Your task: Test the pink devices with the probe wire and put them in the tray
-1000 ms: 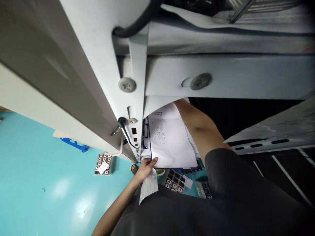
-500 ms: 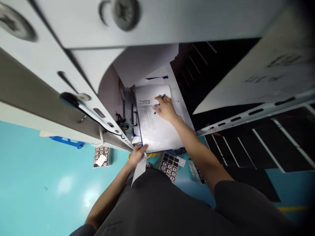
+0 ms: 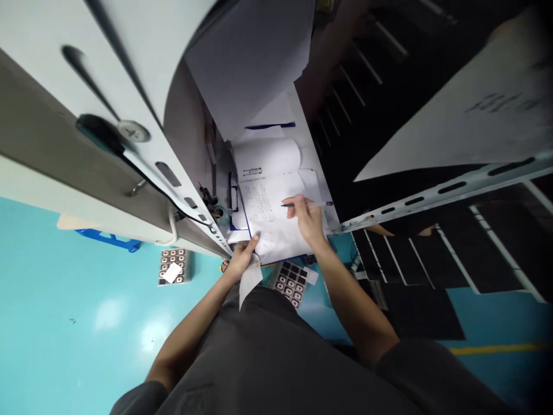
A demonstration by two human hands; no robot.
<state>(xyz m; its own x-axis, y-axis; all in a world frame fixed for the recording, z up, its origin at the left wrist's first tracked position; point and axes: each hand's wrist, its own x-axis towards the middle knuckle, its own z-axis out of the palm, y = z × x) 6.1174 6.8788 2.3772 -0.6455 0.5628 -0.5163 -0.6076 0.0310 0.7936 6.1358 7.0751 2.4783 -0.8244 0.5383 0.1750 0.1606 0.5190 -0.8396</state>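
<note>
In my right hand (image 3: 307, 222) is a pen (image 3: 317, 203), its dark tip pointing left over the open page. Beneath it lies a clipboard of papers (image 3: 270, 230), with rows of small writing down the left of the page and an upper sheet (image 3: 268, 157) folded back. My left hand (image 3: 242, 257) is closed at the board's lower left corner, thumb on top. A white paper slip (image 3: 250, 279) hangs from it over my shirt front.
A metal frame with slots (image 3: 177, 184) stands close on the left. A cup with tools (image 3: 221, 214) sits beside the clipboard; a blue pen-like strip (image 3: 270, 125) lies beyond it. Trays of square parts (image 3: 173, 259) rest on the turquoise floor. Dark panels with white lines (image 3: 415, 253) fill the right.
My right hand has moved down and right and turned the pen into a writing grip. The view has shifted, with the upper metal panel mostly gone. My left hand keeps the slip.
</note>
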